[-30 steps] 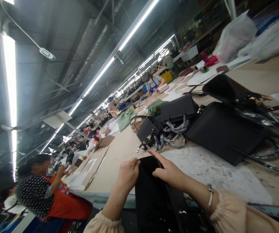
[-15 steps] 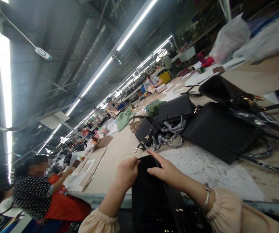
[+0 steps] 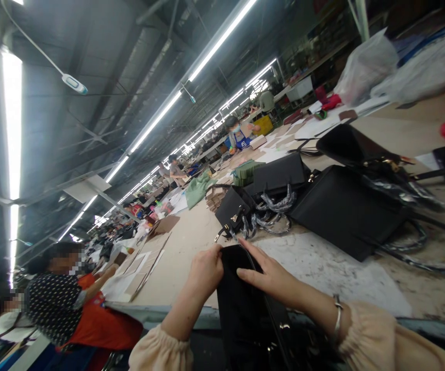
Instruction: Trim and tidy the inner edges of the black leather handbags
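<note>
A black handbag (image 3: 241, 309) with gold-coloured metal fittings stands on end at the table's front edge, its lower part cut off by the frame. My left hand (image 3: 205, 270) is closed on the bag's upper left edge, fingers curled in. On the other side, my right hand (image 3: 270, 273) holds the upper right edge, thumb on the near face and fingers stretched along the rim. Just beyond lies a small black bag (image 3: 233, 208) with a gold clasp. More black bags (image 3: 349, 211) with plastic-wrapped handles lie to the right.
Brown and white sheets (image 3: 141, 273) lie on the table (image 3: 179, 257) at left, near a co-worker in an orange apron (image 3: 98, 324). Green cloth (image 3: 199, 188) and stacked green pieces (image 3: 247, 172) lie farther back. Plastic bags (image 3: 367, 69) fill the back right.
The handbag and both my hands have shifted slightly right in view, with the same hold. A far co-worker has straightened somewhat, showing a blue apron.
</note>
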The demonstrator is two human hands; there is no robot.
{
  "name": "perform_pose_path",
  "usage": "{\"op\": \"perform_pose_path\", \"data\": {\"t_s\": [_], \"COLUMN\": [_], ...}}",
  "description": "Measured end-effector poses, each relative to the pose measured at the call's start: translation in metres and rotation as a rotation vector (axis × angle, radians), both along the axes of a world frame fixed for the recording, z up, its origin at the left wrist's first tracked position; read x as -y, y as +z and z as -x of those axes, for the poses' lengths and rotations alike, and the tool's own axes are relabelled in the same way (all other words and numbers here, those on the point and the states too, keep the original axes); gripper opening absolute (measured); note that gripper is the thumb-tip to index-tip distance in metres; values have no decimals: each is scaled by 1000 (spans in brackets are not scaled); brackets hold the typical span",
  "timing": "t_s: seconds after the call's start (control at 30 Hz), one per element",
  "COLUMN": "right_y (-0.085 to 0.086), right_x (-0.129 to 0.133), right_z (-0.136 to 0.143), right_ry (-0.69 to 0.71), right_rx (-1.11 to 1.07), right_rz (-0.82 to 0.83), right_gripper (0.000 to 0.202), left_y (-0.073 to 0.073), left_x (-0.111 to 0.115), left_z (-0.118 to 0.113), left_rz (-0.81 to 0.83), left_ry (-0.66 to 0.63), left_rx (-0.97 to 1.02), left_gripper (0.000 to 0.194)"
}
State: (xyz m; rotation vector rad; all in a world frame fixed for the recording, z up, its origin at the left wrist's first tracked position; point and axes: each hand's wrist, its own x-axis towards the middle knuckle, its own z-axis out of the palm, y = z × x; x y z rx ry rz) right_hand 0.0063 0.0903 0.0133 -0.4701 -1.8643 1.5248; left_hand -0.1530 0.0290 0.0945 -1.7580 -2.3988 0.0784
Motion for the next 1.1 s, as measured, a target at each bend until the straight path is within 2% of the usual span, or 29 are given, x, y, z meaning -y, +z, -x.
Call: {"op": "perform_pose_path", "data": {"t_s": [0.27, 0.47, 0.57, 0.7, 0.87, 1.1], "right_y": [-1, -1, -1, -4, -6, -6], "right_x": [2, 2, 2, 1, -2, 5], "right_z": [-14, -17, -15, -13, -18, -30], "right_ry": [-3, -58, -63, -62, -91, -55], "right_rx": [17, 59, 42, 36, 36, 36], "right_rz": [-66, -6, -12, -30, -16, -70], "right_gripper": [85, 79, 77, 72, 70, 68], "left_y": [-1, 1, 6, 8, 5, 3], "left_x": [-5, 7, 11, 7, 3, -1], "left_z": [-1, 2, -1, -10, -22, -17], "left_rz": [-18, 4, 53, 89, 61, 65], "left_ry": [43, 45, 72, 114, 169, 237], "left_rx": [54, 58, 12, -56, -32, 12], "left_gripper": [34, 27, 31, 30, 35, 38]}}
